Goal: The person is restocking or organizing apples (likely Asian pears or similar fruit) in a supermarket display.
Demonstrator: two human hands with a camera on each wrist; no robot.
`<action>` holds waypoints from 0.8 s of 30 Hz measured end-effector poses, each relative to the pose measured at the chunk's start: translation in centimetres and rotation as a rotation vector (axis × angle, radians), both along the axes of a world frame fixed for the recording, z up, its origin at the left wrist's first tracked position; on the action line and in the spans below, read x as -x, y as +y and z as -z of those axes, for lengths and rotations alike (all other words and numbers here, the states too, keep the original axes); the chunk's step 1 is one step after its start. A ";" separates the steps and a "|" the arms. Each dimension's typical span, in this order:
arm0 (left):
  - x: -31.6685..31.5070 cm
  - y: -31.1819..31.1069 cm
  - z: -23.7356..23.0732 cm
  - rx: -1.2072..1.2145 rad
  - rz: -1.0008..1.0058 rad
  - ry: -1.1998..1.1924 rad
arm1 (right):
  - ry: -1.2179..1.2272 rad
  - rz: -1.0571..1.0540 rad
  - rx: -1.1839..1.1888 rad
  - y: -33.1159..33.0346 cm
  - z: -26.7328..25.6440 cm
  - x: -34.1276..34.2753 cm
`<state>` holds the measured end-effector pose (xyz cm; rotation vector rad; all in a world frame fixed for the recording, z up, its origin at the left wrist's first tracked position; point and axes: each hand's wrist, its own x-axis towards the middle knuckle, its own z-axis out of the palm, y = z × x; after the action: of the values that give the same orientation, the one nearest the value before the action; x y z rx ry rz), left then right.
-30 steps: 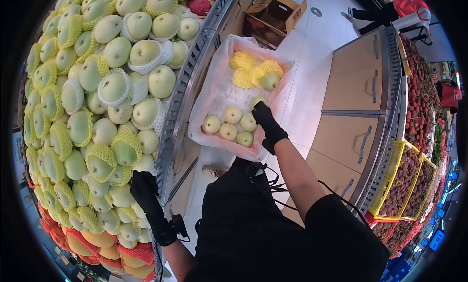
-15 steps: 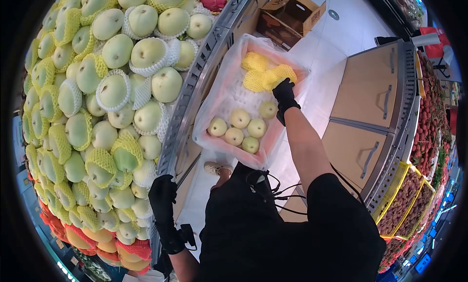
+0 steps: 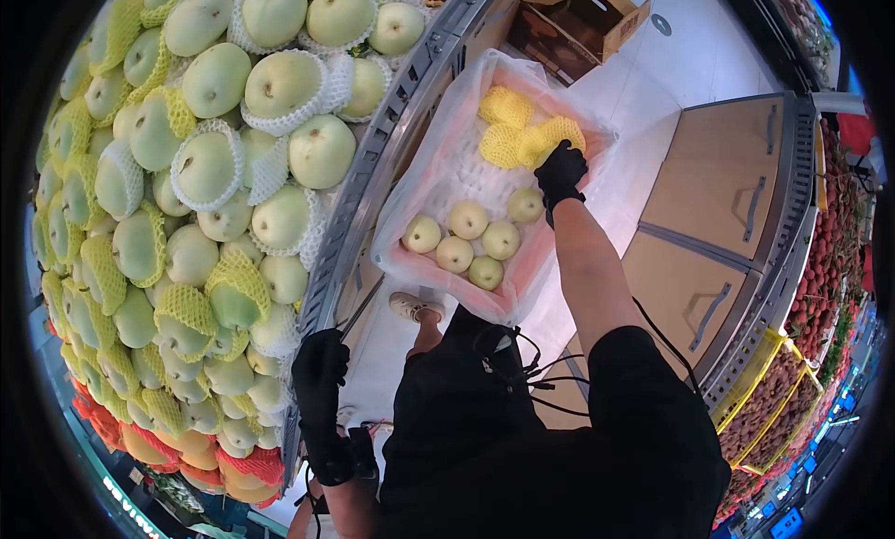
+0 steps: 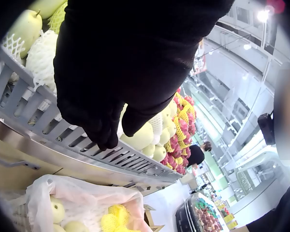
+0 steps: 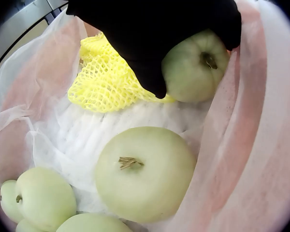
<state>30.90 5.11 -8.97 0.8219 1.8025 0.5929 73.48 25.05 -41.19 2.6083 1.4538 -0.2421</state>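
Note:
My right hand [image 3: 562,172], in a black glove, is at the far right of a crate [image 3: 438,180] lined with thin plastic. It grips a pale green melon [image 5: 195,72], fingers curled over it, stem facing out. Beside that melon lie yellow foam nets [image 5: 104,79]. Several bare melons [image 3: 467,219] rest in the crate's near half, one large melon [image 5: 145,174] close below the hand. My left hand [image 3: 320,360], also gloved, hangs over the slotted rail [image 3: 334,222] of the melon display [image 3: 322,152], fingers loosely bent, holding nothing.
An open cardboard box [image 3: 559,35] stands on the floor beyond the crate. Cabinets [image 3: 713,175] with handles line the right side, under red fruit [image 3: 811,278] and yellow baskets [image 3: 746,380]. Mangoes in red nets [image 3: 200,455] lie at the display's near end.
My right hand has moved from the near melons to the far right melon and now grips it. The left hand has drawn away from the display's melons to the rail. The view has shifted.

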 end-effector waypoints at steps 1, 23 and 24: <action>0.0 0.0 -0.1 -0.006 -0.002 -0.002 | 0.055 0.020 0.025 -0.2 -1.1 0.4; 4.2 -0.7 -3.5 -0.364 -0.048 -0.328 | 1.108 -0.254 -0.747 -5.6 -18.7 9.6; 4.2 -0.8 -4.0 -0.369 -0.063 -0.342 | 1.147 -0.294 -0.750 -5.9 -20.7 10.9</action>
<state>26.65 4.26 -4.95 0.8497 1.4290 1.0621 62.59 19.12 -20.47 2.7698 2.6412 -1.6358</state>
